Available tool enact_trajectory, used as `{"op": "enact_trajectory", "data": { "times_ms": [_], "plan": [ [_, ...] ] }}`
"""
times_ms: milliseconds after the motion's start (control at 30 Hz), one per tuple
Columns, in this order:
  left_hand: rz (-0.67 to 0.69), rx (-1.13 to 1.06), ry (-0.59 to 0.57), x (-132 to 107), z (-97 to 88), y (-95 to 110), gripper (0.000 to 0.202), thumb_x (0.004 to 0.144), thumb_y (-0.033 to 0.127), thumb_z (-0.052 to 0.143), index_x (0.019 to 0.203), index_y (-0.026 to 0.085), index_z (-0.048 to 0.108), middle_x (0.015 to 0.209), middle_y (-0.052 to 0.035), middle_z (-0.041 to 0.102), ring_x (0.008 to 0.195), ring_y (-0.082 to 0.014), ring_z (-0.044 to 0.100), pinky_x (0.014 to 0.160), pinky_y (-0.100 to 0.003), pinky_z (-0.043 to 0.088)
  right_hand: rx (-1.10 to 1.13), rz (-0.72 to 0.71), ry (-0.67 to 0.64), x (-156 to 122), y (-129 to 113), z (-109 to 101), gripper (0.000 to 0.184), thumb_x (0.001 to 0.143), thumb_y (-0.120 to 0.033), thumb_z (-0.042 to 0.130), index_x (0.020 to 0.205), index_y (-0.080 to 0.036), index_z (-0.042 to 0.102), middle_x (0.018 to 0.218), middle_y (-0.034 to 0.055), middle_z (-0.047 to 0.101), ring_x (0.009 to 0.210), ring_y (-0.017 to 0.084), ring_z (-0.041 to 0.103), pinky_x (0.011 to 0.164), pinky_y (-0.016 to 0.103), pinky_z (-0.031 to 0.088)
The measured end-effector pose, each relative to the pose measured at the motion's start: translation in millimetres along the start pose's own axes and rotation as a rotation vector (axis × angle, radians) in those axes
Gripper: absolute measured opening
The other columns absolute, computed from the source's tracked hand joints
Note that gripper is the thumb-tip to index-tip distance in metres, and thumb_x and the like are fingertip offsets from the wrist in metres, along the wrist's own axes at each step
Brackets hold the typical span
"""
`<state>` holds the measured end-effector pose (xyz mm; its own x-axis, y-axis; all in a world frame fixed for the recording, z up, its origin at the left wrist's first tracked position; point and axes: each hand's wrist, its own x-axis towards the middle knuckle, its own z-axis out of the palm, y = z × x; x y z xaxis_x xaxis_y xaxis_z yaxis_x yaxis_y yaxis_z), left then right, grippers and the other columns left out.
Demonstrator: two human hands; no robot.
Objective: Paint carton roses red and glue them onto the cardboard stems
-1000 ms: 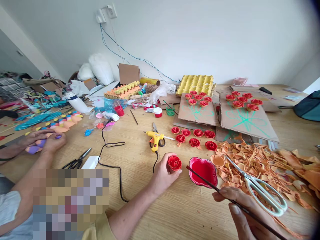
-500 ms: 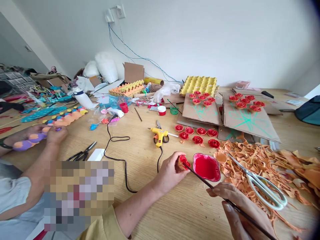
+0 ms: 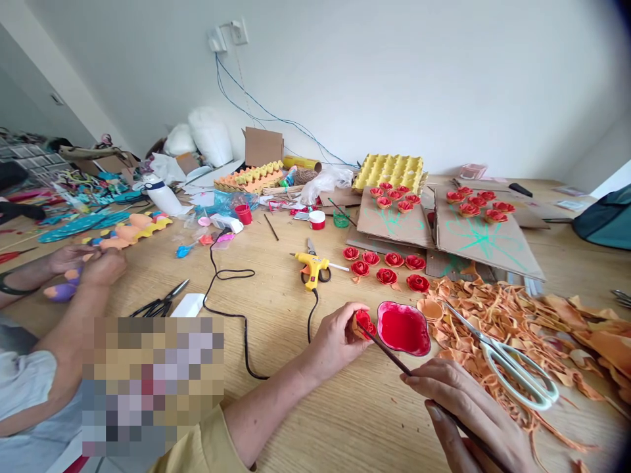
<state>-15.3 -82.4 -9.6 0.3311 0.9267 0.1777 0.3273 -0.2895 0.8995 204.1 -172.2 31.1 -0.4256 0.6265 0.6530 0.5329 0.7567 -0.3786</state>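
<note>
From the head view, our left hand [image 3: 335,340] curls around a red paper rose [image 3: 365,323], which our fingers half hide. Our right hand [image 3: 468,410], cut off below, pinches a thin brush [image 3: 389,347] whose tip meets the rose, beside the paint dish [image 3: 403,327].

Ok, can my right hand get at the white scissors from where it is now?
Probably yes: the scissors lie uncovered on the orange scraps just right of your right hand, nothing between. That hand holds the brush, though, so it isn't free.

A plain white wall [image 3: 419,72] backs the long wooden table [image 3: 345,420]; a socket [image 3: 240,31] sits high.
</note>
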Motion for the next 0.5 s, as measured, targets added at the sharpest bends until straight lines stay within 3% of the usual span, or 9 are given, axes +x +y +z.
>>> {"op": "enact_trajectory", "data": {
  "times_ms": [233,500],
  "plan": [
    [0.017,0.038,0.001,0.3,-0.4,-3.3,0.044,0.079,0.017,0.073,0.122,0.019,0.062,0.09,-0.0015,0.069,0.076,-0.0144,0.063,0.069,-0.022,0.05,0.005,-0.002,-0.013,-0.6,-0.4,0.6,0.025,0.098,-0.012,0.052,0.119,-0.017,0.064,0.097,0.007,0.072,0.093,0.015,0.07,0.084,0.021,0.057],
    [0.057,0.053,0.037,0.7,-0.9,3.7,0.041,0.078,0.015,0.074,0.117,0.019,0.063,0.097,-0.0037,0.072,0.085,-0.0169,0.067,0.078,-0.025,0.052,-0.007,-0.011,0.021,-1.9,-1.8,-0.5,0.024,0.097,-0.01,0.052,0.117,-0.016,0.065,0.099,0.0088,0.071,0.097,0.015,0.069,0.085,0.022,0.056]
  ]
}}
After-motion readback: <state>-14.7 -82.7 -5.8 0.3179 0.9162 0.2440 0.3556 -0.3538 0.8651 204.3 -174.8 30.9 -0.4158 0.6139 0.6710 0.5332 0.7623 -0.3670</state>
